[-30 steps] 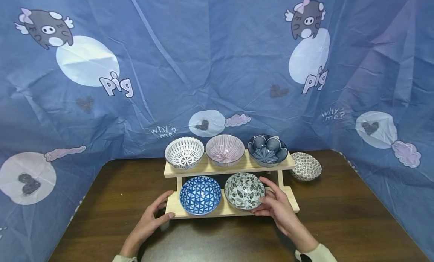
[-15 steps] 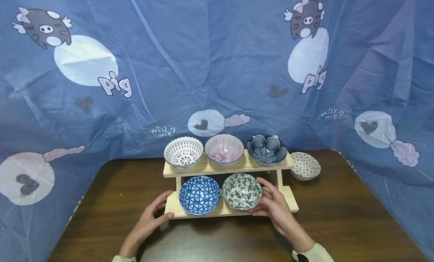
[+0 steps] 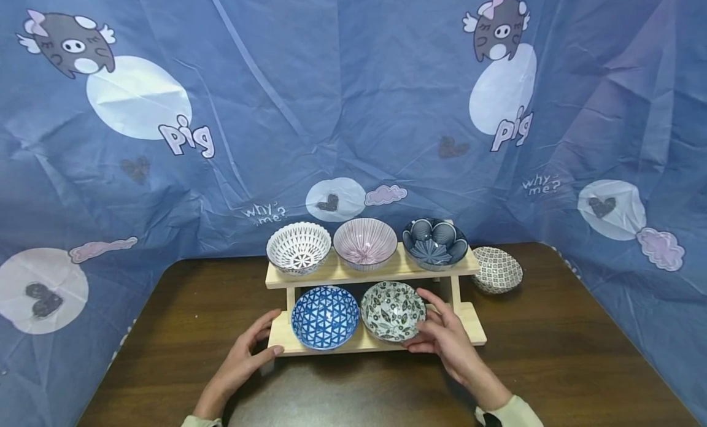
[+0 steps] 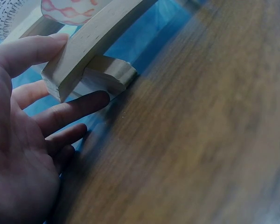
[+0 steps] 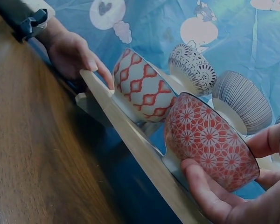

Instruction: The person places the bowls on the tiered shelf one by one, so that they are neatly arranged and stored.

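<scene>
My right hand (image 3: 450, 341) holds the right side of a bowl (image 3: 393, 311) with a leafy green-and-white inside, on the lower tier of a two-tier wooden stand (image 3: 280, 336). In the right wrist view that bowl's outside (image 5: 212, 140) has red flowers, with the thumb low on its wall and fingers near the rim. My left hand (image 3: 243, 358) grips the lower tier's left end; in the left wrist view thumb and index finger lie on either side of the board end (image 4: 67, 70). Left of the leafy bowl sits a blue triangle-patterned bowl (image 3: 324, 318), red diamonds outside.
On the upper tier stand a white patterned bowl (image 3: 299, 249), a pink-striped bowl (image 3: 366, 244) and a dark blue bowl (image 3: 435, 245). A small checked bowl (image 3: 498, 270) tilts on the brown table (image 3: 558, 347) right of the stand. A blue curtain (image 3: 386, 96) hangs behind.
The leafy bowl has shifted slightly left along the lower tier, toward the blue triangle bowl, with my right hand on it. My left hand stays at the stand's end.
</scene>
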{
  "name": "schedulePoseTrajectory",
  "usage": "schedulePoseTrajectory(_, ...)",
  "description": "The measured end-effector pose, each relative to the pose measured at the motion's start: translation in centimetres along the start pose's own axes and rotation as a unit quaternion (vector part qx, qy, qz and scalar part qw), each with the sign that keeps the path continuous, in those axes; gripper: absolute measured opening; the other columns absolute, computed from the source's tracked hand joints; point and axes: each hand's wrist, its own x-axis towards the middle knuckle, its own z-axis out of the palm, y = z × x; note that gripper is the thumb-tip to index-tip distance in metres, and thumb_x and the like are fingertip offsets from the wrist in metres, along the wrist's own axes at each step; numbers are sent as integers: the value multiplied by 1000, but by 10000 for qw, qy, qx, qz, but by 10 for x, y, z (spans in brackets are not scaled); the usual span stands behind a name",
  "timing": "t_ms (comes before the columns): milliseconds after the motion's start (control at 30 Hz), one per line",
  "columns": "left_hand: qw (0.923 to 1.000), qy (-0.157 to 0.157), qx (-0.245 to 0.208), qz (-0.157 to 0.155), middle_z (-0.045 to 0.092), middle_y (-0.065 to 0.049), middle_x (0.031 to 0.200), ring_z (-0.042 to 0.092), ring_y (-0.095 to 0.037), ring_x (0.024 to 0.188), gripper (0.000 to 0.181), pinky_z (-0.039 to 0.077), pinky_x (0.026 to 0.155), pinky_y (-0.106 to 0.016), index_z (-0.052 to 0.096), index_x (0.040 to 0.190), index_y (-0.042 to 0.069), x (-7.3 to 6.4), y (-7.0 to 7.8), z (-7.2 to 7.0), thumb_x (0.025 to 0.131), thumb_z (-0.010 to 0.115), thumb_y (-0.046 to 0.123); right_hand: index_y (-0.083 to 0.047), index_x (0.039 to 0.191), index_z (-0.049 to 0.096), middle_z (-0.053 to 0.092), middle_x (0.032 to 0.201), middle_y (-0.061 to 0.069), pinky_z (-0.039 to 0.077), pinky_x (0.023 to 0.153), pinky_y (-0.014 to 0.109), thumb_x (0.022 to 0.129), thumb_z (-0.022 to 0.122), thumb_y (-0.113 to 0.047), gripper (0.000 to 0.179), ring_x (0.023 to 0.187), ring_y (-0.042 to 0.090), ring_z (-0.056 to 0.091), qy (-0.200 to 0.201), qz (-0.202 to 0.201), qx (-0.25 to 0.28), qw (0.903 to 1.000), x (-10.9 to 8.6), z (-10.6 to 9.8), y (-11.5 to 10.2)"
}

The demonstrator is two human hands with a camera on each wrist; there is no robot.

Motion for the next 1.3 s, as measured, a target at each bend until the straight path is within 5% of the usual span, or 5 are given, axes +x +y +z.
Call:
schedulePoseTrajectory(300,10000,-26,-2,-51,63,-23,133,61,1,108,66,37,100,-23,43,148,2,2,1,0,89,71,9,-18,157,16,60,122,3,60,74,38,101,49,-10,66,84,19,75,-317,38,-73,9995,-1,-10,0)
schedulePoseTrajectory(633,10000,-37,3,-33,64,-25,131,61,3,107,65,37,99,-23,43,148,1,3,1,0,89,70,8,-10,156,18,59,128,2,61,74,39,104,48,-15,61,83,18,75,275,78,-200,9994,-11,-25,-8)
schedulePoseTrajectory(933,9998,27,160,-72,65,-23,130,62,1,106,65,38,101,-35,45,147,2,2,1,-1,88,71,10,-32,141,36,67,117,-17,60,72,34,105,47,-13,42,83,15,75,429,-225,-161,9987,-23,-52,-10)
schedulePoseTrajectory(1133,9998,44,160,-50,65,-23,131,61,3,107,66,37,100,-24,44,148,2,1,-2,0,88,71,9,-40,133,37,68,115,-21,60,72,33,106,46,-13,39,84,14,75,702,-231,-190,9971,-29,-72,-14)
schedulePoseTrajectory(1300,9999,41,148,-43,64,-23,131,61,3,107,66,36,99,-21,44,148,2,1,-2,0,88,71,9,-34,139,34,67,114,-21,61,73,32,106,43,-9,42,84,14,76,822,-385,-23,9959,-34,-90,-16)
